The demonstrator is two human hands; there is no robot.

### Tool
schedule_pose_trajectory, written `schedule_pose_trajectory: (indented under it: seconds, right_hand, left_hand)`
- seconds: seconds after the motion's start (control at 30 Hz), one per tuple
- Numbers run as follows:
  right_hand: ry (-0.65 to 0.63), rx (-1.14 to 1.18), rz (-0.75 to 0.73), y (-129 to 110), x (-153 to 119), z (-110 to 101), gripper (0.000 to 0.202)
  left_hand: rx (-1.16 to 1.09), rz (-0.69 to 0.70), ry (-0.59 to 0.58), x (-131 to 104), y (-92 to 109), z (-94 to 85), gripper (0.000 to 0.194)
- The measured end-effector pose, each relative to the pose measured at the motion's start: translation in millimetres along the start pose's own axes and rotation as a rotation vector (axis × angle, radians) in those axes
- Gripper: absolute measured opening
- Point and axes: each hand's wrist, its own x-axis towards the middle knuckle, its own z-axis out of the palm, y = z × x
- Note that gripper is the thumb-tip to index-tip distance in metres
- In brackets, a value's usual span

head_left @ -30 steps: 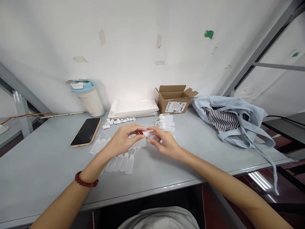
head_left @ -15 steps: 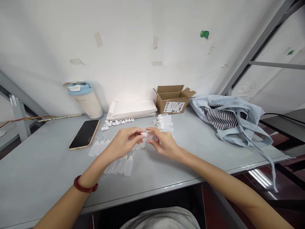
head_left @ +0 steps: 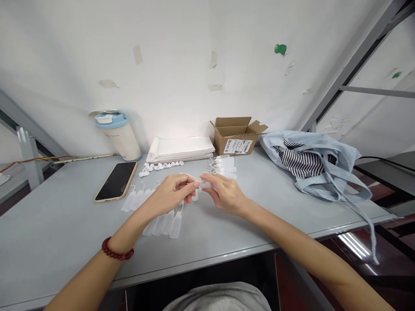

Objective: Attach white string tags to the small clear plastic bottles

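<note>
Between my hands, above the table, is a small translucent squeeze bottle (head_left: 206, 184) lying sideways. My right hand (head_left: 228, 194) is closed around its body, with thumb and fingers on either side. My left hand (head_left: 171, 193) pinches the white cap at the bottle's left end; the fingertips mostly hide it. Under and beside my left hand lie similar bottles with thin tails, in one group on the left (head_left: 134, 199) and another nearer me (head_left: 165, 223). Beyond my right hand is a stack of bottles (head_left: 226, 164). Loose white caps (head_left: 164, 166) lie in a row further back.
A phone (head_left: 116, 181) lies at the left, with a blue-lidded tumbler (head_left: 121, 138) behind it. White envelopes or sheets (head_left: 180, 148) and an open cardboard box (head_left: 235, 140) stand by the wall. A light blue cloth bag (head_left: 311, 160) rests on the right, its strap over the table edge.
My two hands have come closer together, and my left fingertips now press against the bottle's end. The white cap that showed between the fingers is now mostly covered. The view has shifted slightly.
</note>
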Motion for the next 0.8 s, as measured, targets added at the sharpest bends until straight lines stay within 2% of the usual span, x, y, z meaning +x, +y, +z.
schedule_pose_trajectory:
  seconds: [0.07, 0.17, 0.3, 0.4, 0.47, 0.57, 0.7, 0.8]
  right_hand:
    - [0.022, 0.028, -0.012, 0.6, 0.0, -2.4, 0.023]
    - [0.018, 0.214, 0.049, -1.3, 1.3, -8.2, 0.021]
    - [-0.075, 0.617, 0.304, -5.9, 6.1, -15.0, 0.018]
    - [-0.153, 0.988, 0.528, -7.2, 10.0, -16.6, 0.024]
    - [-0.183, 1.112, 0.608, -7.9, 11.6, -16.7, 0.027]
    - [-0.149, 0.966, 0.575, -10.1, 11.6, -16.3, 0.025]
    - [-0.059, 0.504, 0.317, -9.6, 6.3, -10.8, 0.020]
    - [-0.027, 0.308, 0.178, -3.8, 1.6, -4.2, 0.021]
  left_hand:
    - [0.006, 0.012, 0.014, -1.4, 3.1, 0.6, 0.036]
    - [0.027, 0.040, 0.044, -3.7, 6.6, 2.6, 0.033]
    - [0.059, 0.150, 0.041, -5.6, 6.4, 5.6, 0.028]
    - [0.084, 0.212, 0.043, -5.8, 5.8, 7.2, 0.026]
    - [0.080, 0.215, 0.050, -5.4, 5.9, 7.8, 0.025]
    - [0.026, 0.140, 0.050, -4.3, 5.4, 7.7, 0.027]
    - [-0.078, 0.027, 0.009, -2.1, 2.3, 6.9, 0.038]
    - [-0.135, -0.009, -0.034, -0.6, 0.2, 7.8, 0.041]
